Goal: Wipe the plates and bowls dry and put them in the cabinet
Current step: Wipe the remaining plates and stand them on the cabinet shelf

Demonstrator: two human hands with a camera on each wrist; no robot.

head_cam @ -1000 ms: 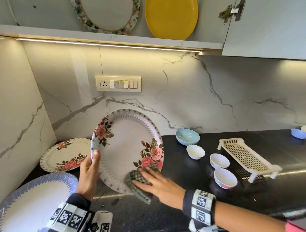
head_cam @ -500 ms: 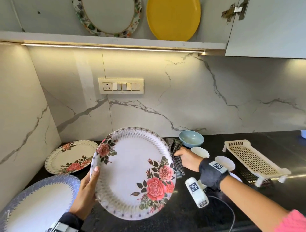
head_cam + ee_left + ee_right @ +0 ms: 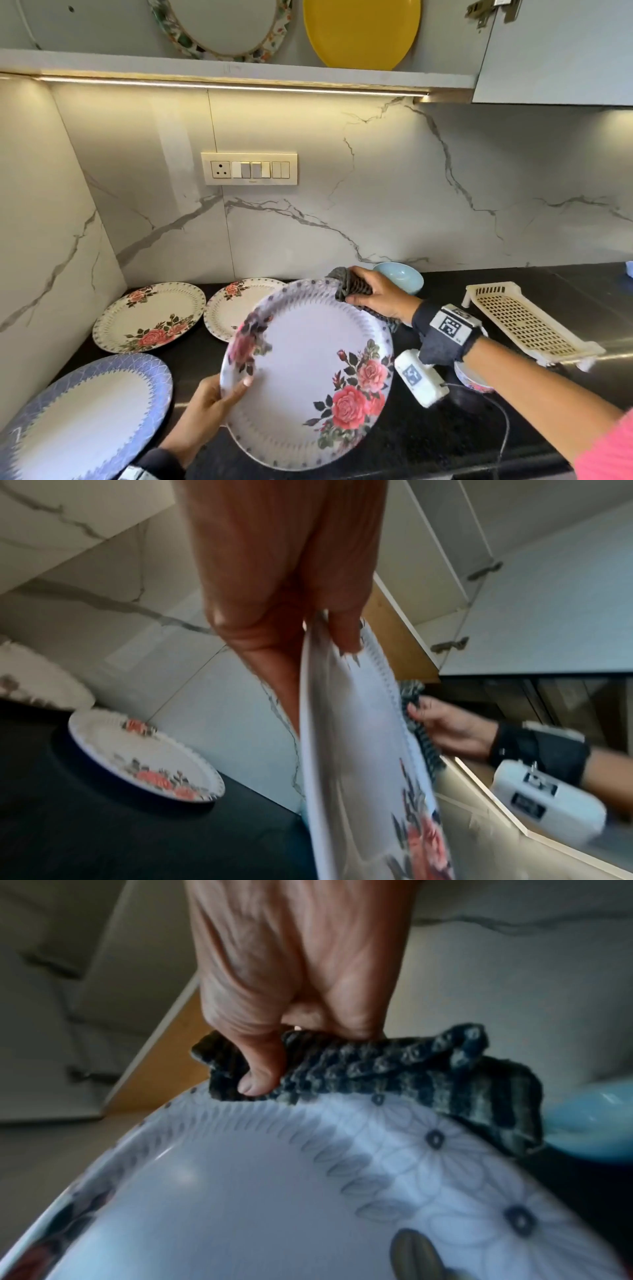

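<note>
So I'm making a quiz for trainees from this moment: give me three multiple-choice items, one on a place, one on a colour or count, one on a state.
1. Where is the cloth?
A. on the far rim of the held plate
B. on the counter
C. in the drying rack

2. What colour is the plain plate on the shelf?
A. green
B. yellow
C. red

3. How is the held plate?
A. flat on the counter
B. stacked on another
C. lifted and tilted

Answers: 1 A, the right hand grips the cloth over that rim. 2 B, it shows yellow beside the flowered one. 3 C, the left hand holds its near edge above the counter.
</note>
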